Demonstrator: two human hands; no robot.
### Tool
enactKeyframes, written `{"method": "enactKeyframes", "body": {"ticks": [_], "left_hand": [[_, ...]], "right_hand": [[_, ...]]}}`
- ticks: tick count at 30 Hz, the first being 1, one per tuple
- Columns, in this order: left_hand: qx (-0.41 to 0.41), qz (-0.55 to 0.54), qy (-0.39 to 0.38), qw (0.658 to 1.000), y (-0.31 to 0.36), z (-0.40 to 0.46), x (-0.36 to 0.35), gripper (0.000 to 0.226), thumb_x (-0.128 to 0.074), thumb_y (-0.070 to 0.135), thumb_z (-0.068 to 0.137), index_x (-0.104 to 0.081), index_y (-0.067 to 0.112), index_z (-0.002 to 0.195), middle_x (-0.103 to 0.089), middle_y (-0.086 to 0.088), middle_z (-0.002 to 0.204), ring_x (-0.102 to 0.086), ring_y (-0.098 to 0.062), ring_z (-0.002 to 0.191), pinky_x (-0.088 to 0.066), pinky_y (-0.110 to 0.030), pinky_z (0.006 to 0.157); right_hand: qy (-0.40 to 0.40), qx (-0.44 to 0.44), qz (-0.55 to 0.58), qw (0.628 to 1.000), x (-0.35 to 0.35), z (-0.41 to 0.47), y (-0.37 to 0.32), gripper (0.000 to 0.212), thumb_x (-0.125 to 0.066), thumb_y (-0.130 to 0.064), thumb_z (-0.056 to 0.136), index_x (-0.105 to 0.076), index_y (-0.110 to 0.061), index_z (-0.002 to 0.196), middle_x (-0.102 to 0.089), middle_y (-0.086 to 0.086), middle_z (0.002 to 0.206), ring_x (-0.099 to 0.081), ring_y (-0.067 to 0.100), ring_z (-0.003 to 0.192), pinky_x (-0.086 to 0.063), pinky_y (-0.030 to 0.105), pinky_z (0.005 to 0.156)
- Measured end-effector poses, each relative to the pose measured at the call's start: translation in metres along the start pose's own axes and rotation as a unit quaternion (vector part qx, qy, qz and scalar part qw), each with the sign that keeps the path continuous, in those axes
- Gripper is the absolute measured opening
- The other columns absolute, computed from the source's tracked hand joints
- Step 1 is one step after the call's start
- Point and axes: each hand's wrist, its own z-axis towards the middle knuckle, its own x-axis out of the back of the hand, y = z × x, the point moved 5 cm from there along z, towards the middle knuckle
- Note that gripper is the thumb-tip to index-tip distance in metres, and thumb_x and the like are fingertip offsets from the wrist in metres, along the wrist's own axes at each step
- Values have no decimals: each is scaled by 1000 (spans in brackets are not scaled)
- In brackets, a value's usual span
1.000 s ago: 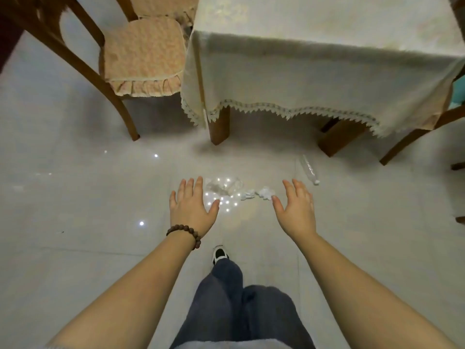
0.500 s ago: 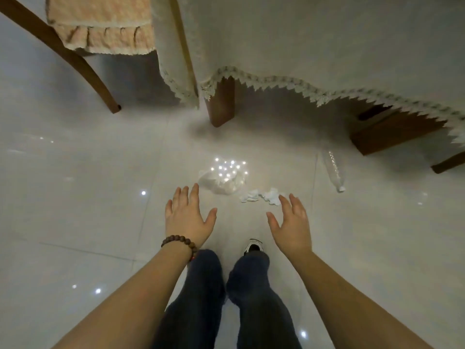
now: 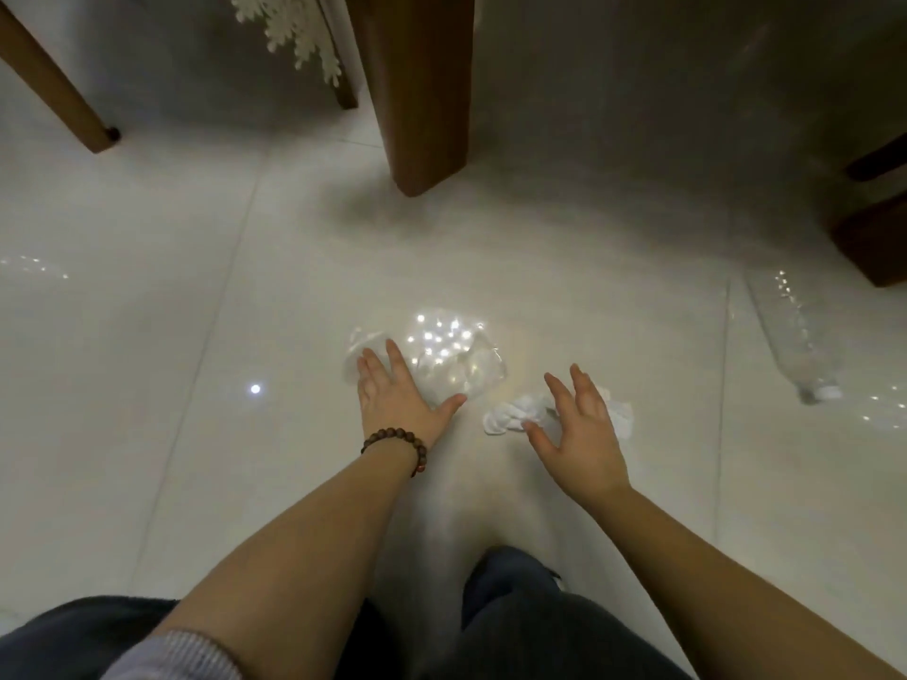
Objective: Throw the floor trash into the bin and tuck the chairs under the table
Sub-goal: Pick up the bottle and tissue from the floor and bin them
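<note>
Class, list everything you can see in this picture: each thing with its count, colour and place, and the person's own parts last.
plastic bag: 1, clear, floor centre, under the left fingers
tissue: 1 wad, white, floor, under the right hand
bottle: 1, clear, lying on the floor at right
table leg: 1, brown, top centre
chair leg: 1, brown, top left
tablecloth lace: white, top
floor: pale glossy tiles
bracelet: 1, brown beads, left wrist
left hand: open
right hand: open

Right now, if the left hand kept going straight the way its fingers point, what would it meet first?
The left hand would most likely meet the clear plastic bag on the floor; its fingers already overlap the bag's near edge, though contact is unclear.
</note>
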Motion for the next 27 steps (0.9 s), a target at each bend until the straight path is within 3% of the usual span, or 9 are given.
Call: {"method": "enactKeyframes", "body": {"ticks": [4,8,11,14,17,19,21,27], "left_hand": [[-46,18,-18,999,12,28,-42,122,-49,81,69,15,14,148,11,-20,157,10,-32,145,-2,-39,118],[-83,44,-6,996,17,40,-63,101,-45,73,80,9,24,150,8,-19,157,10,-32,145,1,-41,118],[-113,62,9,992,13,50,-66,78,-42,55,92,-4,21,151,-7,-16,158,0,-31,146,-8,-40,119],[-140,23,38,989,7,57,-58,60,-50,34,94,-26,16,146,-34,-11,149,-23,-28,140,-24,-36,114],[-154,0,63,986,6,62,-43,53,-54,15,88,-38,14,138,-53,-7,129,-42,-27,121,-36,-34,99],[-152,3,64,986,7,63,-34,52,-53,10,86,-40,14,136,-56,-8,123,-46,-27,114,-39,-34,90],[-144,13,64,987,10,64,-23,50,-50,6,84,-43,15,133,-57,-8,116,-49,-28,107,-41,-33,79],[-150,-9,97,984,27,38,58,32,-52,7,84,-53,13,116,-58,-9,102,-54,-28,93,-40,-31,65]], "right_hand": [[15,24,-8,1000,-33,17,8,69,-53,-53,87,-27,-26,145,-7,5,158,-4,23,145,-14,41,117],[17,32,-11,999,-56,19,7,74,-49,-59,85,-21,-29,147,4,2,159,6,20,145,-7,36,115],[-1,23,-21,1000,-74,20,7,78,-48,-60,85,-15,-29,148,13,3,158,12,22,144,-2,35,114],[-24,-13,-45,999,-92,24,13,79,-44,-60,87,-11,-26,149,14,8,157,13,25,144,-1,33,114],[8,-27,-43,999,-98,28,10,61,-51,-44,92,-32,-19,144,-11,14,157,-8,30,144,-14,37,114],[59,-25,-20,998,-97,32,7,44,-63,-22,87,-54,-10,129,-41,21,143,-35,38,134,-31,44,108],[83,-26,8,996,-92,37,6,36,-66,-11,83,-62,-7,118,-55,20,129,-48,39,121,-42,45,100],[81,-1,80,993,-15,34,-42,34,-55,-10,90,-56,-9,123,-58,11,121,-47,29,113,-33,27,88]]}}
